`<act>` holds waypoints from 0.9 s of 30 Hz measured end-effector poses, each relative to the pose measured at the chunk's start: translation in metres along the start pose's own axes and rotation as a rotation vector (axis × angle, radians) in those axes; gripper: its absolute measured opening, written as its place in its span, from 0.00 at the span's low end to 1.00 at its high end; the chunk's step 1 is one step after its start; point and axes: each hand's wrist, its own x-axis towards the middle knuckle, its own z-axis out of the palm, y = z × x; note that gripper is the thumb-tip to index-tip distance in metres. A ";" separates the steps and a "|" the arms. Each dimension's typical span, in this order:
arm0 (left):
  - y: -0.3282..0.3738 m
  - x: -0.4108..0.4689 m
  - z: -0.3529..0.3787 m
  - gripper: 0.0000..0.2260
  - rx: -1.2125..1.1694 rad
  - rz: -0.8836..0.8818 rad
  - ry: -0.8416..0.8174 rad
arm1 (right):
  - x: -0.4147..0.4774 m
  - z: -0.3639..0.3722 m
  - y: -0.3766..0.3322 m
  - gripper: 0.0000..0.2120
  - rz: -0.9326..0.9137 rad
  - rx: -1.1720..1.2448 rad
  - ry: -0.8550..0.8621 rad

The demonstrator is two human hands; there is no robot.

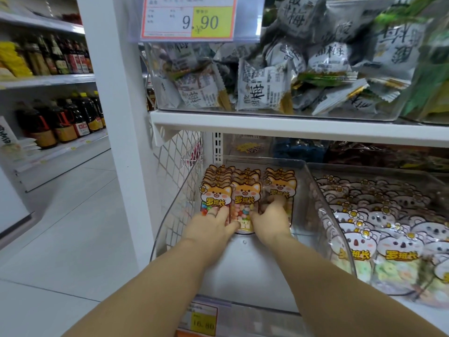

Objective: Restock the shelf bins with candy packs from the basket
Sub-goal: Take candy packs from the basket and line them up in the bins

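We have both hands down in the clear bin (243, 263) on the lower shelf, where the fox candy packs (244, 195) stand in three leaning rows against the back half, leaving the front of the bin floor bare. Our left hand (211, 224) lies with its fingers fairly straight over the front pack of the left row, thumb reaching toward the middle row. Our right hand (272, 221) spreads its fingers over the front of the right row. Neither hand closes round a pack: both press flat. The basket is out of view.

We judge these packs light, with thin glossy film that will slide under dry fingers. The printed card-like head looks stiffer than the clear pouch below, which holds loose little sweets and will sag or bulge if squeezed. We would sooner push on the flat fronts to square the rows, and lift a pack by pinching its lower seam or its stiff head, not the belly. The koala packs (388, 239) fill the neighbouring bin just to the right
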 end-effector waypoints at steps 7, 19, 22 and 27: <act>-0.001 -0.001 0.009 0.27 -0.061 -0.008 -0.037 | -0.006 0.000 -0.002 0.28 0.058 -0.196 -0.007; -0.002 0.000 0.008 0.24 -0.176 0.000 -0.072 | -0.006 -0.006 0.000 0.20 0.050 -0.037 -0.037; -0.001 0.000 0.007 0.26 -0.179 -0.005 -0.067 | -0.004 -0.007 -0.007 0.22 0.011 0.027 0.052; -0.001 0.000 0.009 0.27 -0.180 -0.003 -0.068 | 0.002 -0.009 -0.011 0.11 0.107 0.133 -0.054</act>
